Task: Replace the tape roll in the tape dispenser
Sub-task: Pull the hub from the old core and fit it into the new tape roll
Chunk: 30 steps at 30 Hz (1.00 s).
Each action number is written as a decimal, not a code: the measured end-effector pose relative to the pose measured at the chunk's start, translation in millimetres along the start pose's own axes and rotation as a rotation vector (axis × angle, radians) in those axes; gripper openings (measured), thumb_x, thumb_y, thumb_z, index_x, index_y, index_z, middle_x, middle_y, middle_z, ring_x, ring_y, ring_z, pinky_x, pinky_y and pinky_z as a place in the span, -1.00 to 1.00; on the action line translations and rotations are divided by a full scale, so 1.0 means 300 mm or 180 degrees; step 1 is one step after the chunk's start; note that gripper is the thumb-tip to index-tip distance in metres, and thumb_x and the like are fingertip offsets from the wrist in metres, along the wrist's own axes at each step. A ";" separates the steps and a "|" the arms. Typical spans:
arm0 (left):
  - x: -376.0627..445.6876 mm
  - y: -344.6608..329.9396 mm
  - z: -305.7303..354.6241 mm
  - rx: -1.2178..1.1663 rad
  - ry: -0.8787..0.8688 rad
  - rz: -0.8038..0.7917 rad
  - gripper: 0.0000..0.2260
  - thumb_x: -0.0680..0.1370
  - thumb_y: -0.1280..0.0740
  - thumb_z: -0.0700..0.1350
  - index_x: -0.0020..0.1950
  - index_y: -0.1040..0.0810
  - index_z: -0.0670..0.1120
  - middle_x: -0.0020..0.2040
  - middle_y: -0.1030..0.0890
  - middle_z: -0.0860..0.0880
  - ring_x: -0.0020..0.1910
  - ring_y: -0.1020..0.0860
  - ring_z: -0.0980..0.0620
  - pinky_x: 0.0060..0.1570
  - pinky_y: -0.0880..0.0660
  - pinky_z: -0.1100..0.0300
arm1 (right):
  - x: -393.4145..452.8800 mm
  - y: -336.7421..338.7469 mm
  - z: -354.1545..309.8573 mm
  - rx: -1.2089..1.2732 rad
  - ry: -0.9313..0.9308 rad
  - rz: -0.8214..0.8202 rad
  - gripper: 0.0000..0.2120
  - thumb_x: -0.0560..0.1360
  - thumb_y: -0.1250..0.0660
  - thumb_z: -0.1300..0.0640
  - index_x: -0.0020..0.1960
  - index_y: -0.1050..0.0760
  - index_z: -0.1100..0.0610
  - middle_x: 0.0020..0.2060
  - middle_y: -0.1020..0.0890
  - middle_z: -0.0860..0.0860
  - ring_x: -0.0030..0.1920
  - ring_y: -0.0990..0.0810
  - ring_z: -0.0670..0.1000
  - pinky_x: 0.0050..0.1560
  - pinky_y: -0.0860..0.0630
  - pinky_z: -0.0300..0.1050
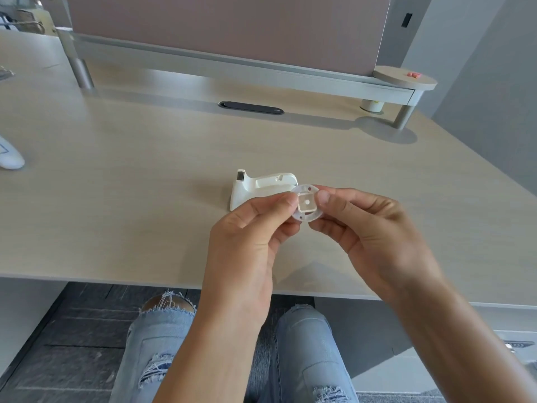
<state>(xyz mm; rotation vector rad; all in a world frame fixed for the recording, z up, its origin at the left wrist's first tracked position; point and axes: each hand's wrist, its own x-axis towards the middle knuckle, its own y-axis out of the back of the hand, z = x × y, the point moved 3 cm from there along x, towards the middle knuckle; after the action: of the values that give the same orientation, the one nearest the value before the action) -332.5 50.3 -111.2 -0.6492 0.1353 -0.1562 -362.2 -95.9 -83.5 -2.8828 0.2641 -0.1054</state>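
A white tape dispenser [255, 187] stands on the light wooden desk [145, 199], its cutter end to the left and its roll cradle empty. Just in front of it, above the desk, I hold a round translucent white spool core [307, 203] with a square hub. My left hand [250, 237] pinches its left rim with thumb and fingers. My right hand [363, 225] pinches its right rim. The core's flat face is turned toward me. No roll of tape shows on the core.
A raised shelf [232, 68] with a pink-grey divider panel runs along the back of the desk. A dark cable grommet [251, 108] sits under it. A small white roll-like object [372, 106] stands under the shelf's right end. A white object [10, 157] lies at the left edge.
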 end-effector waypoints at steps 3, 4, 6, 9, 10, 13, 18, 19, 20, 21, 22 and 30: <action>0.003 -0.003 -0.008 -0.0132 0.0146 -0.0014 -0.92 0.47 -0.49 -0.23 -0.23 -0.72 -0.17 -0.12 -0.71 -0.16 -0.12 -0.60 -0.01 -0.14 -0.62 0.27 | -0.002 0.001 0.008 0.0128 -0.0081 0.0037 -0.79 0.32 -0.51 0.12 -0.10 -0.77 0.21 -0.08 -0.80 0.18 -0.08 -0.74 0.05 -0.05 -0.66 -0.18; 0.004 -0.003 -0.011 -0.0171 0.0179 0.0003 -0.94 0.44 -0.50 -0.22 -0.24 -0.72 -0.17 -0.13 -0.71 -0.14 -0.13 -0.61 0.01 -0.14 -0.62 0.28 | -0.003 0.002 0.011 0.0162 -0.0099 0.0044 -0.78 0.32 -0.52 0.11 -0.10 -0.77 0.21 -0.07 -0.80 0.19 -0.08 -0.74 0.05 -0.05 -0.66 -0.18; 0.004 -0.004 -0.014 -0.0223 0.0204 0.0025 -0.94 0.39 -0.52 -0.19 -0.26 -0.73 -0.16 -0.17 -0.72 -0.12 -0.16 -0.63 0.04 -0.15 -0.62 0.28 | -0.004 0.004 0.016 0.0218 -0.0128 0.0052 -0.77 0.32 -0.52 0.11 -0.09 -0.77 0.22 -0.07 -0.79 0.19 -0.09 -0.74 0.06 -0.06 -0.66 -0.18; 0.003 -0.007 -0.019 -0.0232 0.0232 0.0066 -0.94 0.35 -0.53 -0.17 -0.29 -0.73 -0.14 -0.21 -0.73 -0.08 -0.20 -0.65 0.07 -0.16 -0.63 0.29 | -0.008 0.007 0.019 0.0245 -0.0151 0.0071 -0.79 0.35 -0.50 0.13 -0.09 -0.76 0.23 -0.07 -0.79 0.20 -0.09 -0.75 0.06 -0.06 -0.66 -0.18; 0.003 -0.008 -0.021 -0.0247 0.0247 0.0076 -0.95 0.35 -0.53 -0.17 -0.29 -0.74 -0.14 -0.21 -0.74 -0.07 -0.21 -0.66 0.08 -0.16 -0.63 0.29 | -0.009 0.008 0.019 0.0249 -0.0157 0.0079 -0.80 0.35 -0.50 0.13 -0.09 -0.76 0.23 -0.07 -0.79 0.20 -0.09 -0.75 0.06 -0.06 -0.66 -0.18; 0.004 -0.011 -0.025 -0.0282 0.0263 0.0118 -0.96 0.35 -0.53 -0.17 -0.28 -0.75 -0.13 -0.21 -0.75 -0.06 -0.22 -0.67 0.09 -0.17 -0.63 0.30 | -0.009 0.012 0.022 0.0268 -0.0172 0.0107 -0.79 0.37 -0.49 0.14 -0.07 -0.75 0.25 -0.07 -0.79 0.21 -0.09 -0.75 0.06 -0.06 -0.66 -0.18; 0.006 -0.014 -0.038 -0.0346 0.0302 0.0160 -0.88 0.33 -0.53 -0.15 -0.17 -0.76 -0.16 -0.16 -0.76 -0.07 -0.21 -0.66 0.10 -0.16 -0.64 0.31 | -0.007 0.019 0.034 0.0306 -0.0158 0.0152 -0.78 0.40 -0.47 0.16 -0.04 -0.74 0.28 -0.04 -0.79 0.22 -0.06 -0.75 0.08 -0.05 -0.67 -0.17; 0.007 -0.014 -0.041 -0.0363 0.0316 0.0169 -0.85 0.33 -0.53 -0.15 -0.14 -0.76 -0.17 -0.14 -0.75 -0.08 -0.20 -0.65 0.10 -0.15 -0.64 0.31 | -0.007 0.020 0.038 0.0317 -0.0152 0.0166 -0.79 0.39 -0.48 0.16 -0.05 -0.75 0.26 -0.04 -0.79 0.22 -0.07 -0.76 0.08 -0.05 -0.67 -0.17; 0.009 -0.014 -0.045 -0.0373 0.0330 0.0178 -0.83 0.34 -0.54 -0.16 -0.11 -0.76 -0.19 -0.12 -0.74 -0.09 -0.19 -0.65 0.09 -0.14 -0.64 0.31 | -0.007 0.021 0.041 0.0325 -0.0141 0.0176 -0.81 0.39 -0.48 0.15 -0.07 -0.75 0.24 -0.04 -0.79 0.21 -0.07 -0.76 0.07 -0.05 -0.67 -0.17; 0.010 -0.014 -0.048 -0.0382 0.0344 0.0184 -0.83 0.36 -0.53 -0.16 -0.10 -0.76 -0.19 -0.11 -0.73 -0.10 -0.18 -0.64 0.08 -0.14 -0.64 0.31 | -0.008 0.022 0.043 0.0331 -0.0131 0.0182 -0.81 0.39 -0.48 0.15 -0.07 -0.75 0.24 -0.03 -0.79 0.21 -0.06 -0.76 0.07 -0.04 -0.67 -0.17; 0.012 -0.014 -0.052 -0.0390 0.0355 0.0188 -0.85 0.38 -0.53 -0.17 -0.10 -0.76 -0.20 -0.11 -0.73 -0.10 -0.19 -0.63 0.08 -0.14 -0.64 0.31 | -0.009 0.022 0.046 0.0339 -0.0123 0.0193 -0.80 0.38 -0.48 0.15 -0.06 -0.75 0.24 -0.03 -0.79 0.22 -0.06 -0.76 0.08 -0.04 -0.67 -0.16; 0.015 -0.018 -0.069 -0.0379 0.0399 0.0223 -0.88 0.51 -0.48 -0.21 0.00 -0.73 -0.21 -0.08 -0.68 -0.13 -0.18 -0.60 0.06 -0.12 -0.58 0.26 | -0.007 0.031 0.062 0.0362 -0.0196 0.0214 -0.79 0.40 -0.49 0.15 -0.03 -0.75 0.24 -0.06 -0.79 0.19 -0.10 -0.75 0.05 -0.04 -0.67 -0.17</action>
<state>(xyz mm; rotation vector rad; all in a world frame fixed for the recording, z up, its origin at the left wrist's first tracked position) -332.2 32.8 -124.6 -0.7526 0.2893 -0.1220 -364.1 -100.1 -103.9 -2.7559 0.3319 -0.0189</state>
